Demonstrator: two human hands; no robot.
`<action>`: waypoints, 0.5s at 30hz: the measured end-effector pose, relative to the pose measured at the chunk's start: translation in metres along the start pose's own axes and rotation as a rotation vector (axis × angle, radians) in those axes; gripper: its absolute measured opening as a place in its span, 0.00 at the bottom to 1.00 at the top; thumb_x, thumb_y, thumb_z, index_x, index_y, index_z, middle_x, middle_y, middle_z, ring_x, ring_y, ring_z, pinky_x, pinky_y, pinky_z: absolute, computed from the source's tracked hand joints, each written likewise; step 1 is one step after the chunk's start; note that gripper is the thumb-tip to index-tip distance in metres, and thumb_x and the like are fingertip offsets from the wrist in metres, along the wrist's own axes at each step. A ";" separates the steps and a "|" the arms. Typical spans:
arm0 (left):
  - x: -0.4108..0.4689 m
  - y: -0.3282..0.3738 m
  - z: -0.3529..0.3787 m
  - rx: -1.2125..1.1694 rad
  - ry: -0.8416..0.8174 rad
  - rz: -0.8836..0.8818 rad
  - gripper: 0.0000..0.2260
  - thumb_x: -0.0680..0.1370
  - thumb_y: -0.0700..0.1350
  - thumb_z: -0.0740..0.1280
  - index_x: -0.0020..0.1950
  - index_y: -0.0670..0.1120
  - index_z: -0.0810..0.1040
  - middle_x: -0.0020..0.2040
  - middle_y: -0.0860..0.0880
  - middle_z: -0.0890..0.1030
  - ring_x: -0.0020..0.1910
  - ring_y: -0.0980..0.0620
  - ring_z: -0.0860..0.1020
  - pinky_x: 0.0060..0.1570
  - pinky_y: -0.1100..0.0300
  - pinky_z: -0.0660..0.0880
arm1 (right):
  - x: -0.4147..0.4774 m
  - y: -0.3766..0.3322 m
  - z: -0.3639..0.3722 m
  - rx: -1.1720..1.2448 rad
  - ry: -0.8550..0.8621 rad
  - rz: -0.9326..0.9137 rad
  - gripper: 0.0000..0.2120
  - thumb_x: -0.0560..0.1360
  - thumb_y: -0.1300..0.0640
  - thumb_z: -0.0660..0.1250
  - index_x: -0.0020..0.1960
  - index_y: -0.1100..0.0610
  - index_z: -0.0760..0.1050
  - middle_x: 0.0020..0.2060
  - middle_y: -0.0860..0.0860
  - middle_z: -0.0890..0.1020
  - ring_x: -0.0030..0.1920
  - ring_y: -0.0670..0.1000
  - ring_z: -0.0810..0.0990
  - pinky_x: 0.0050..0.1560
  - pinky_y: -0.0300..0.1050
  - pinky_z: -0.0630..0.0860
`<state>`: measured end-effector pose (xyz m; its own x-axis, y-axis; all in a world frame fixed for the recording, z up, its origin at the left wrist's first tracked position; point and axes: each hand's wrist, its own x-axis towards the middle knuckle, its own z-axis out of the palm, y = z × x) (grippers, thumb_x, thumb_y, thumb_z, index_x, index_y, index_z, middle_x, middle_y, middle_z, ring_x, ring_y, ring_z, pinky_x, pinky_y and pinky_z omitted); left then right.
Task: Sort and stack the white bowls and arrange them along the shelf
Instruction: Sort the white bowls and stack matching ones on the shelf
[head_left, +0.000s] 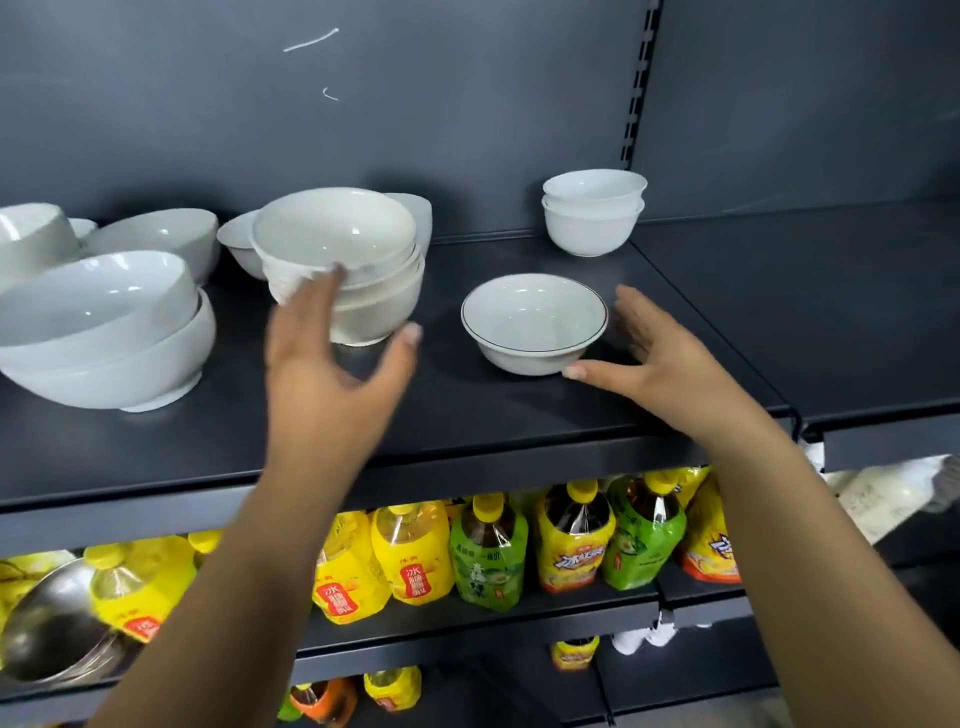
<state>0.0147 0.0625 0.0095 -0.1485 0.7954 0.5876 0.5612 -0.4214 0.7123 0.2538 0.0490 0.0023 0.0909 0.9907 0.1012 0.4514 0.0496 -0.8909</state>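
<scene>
Closest in, on the lower shelf (545, 612): a row of yellow-capped drink bottles (410, 561), some with yellow labels and some green, standing side by side. Off at lower left, a shiny steel bowl (47, 623), tilted.

Next up, two bare forearms reaching over the front edge of the dark top shelf (467, 421).

Left grip (332, 374) released, fingers spread, thumb out to the right, holding nothing. Fingertips blurry, right in front of the stack of cream bowls (363, 296); can't tell if actually touching.

Right grip (660, 358) released too, palm turned left. Thumb tip just beside the foot of the dark-rimmed bowl (535, 322), fingers up by its right side, not closed on it.

Dark-rimmed bowl upright and alone, mid-depth on the top shelf, between the two grips. Stack of cream bowls just left of it, several nested, upright.

Far left: two big white bowls (104, 332) nested and tipped a bit. Behind those, more big white bowls (161, 239), leaning. Another white bowl (236, 244) peeking out from behind the cream stack.

Way at the back, near the slotted upright (639, 78): two small white bowls (592, 218) stacked upright, apart from the rest. Behind everything, dark grey back panel (467, 130) with a chalky scratch (311, 40).
</scene>
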 end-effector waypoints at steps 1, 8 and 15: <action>-0.006 0.006 0.007 -0.017 -0.115 -0.063 0.33 0.68 0.58 0.70 0.69 0.44 0.69 0.66 0.49 0.71 0.66 0.56 0.67 0.63 0.72 0.60 | 0.002 0.000 -0.005 -0.041 -0.043 0.014 0.55 0.53 0.40 0.72 0.75 0.52 0.53 0.73 0.46 0.62 0.71 0.45 0.61 0.72 0.45 0.59; 0.009 0.011 0.042 -0.020 -0.562 -0.249 0.32 0.70 0.55 0.70 0.72 0.50 0.64 0.66 0.58 0.70 0.68 0.58 0.66 0.60 0.67 0.61 | 0.033 0.002 -0.019 -0.080 -0.307 -0.107 0.39 0.58 0.41 0.73 0.67 0.44 0.67 0.63 0.38 0.73 0.65 0.39 0.69 0.66 0.39 0.64; 0.007 0.009 0.047 -0.120 -0.498 -0.231 0.32 0.63 0.58 0.76 0.64 0.48 0.73 0.61 0.55 0.77 0.62 0.58 0.73 0.65 0.58 0.69 | 0.028 0.002 -0.007 0.060 -0.219 -0.224 0.26 0.61 0.50 0.74 0.57 0.41 0.71 0.52 0.32 0.77 0.54 0.29 0.73 0.50 0.20 0.68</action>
<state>0.0573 0.0843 0.0020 0.1623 0.9703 0.1792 0.4588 -0.2350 0.8569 0.2640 0.0762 0.0065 -0.2010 0.9577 0.2058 0.3851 0.2704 -0.8824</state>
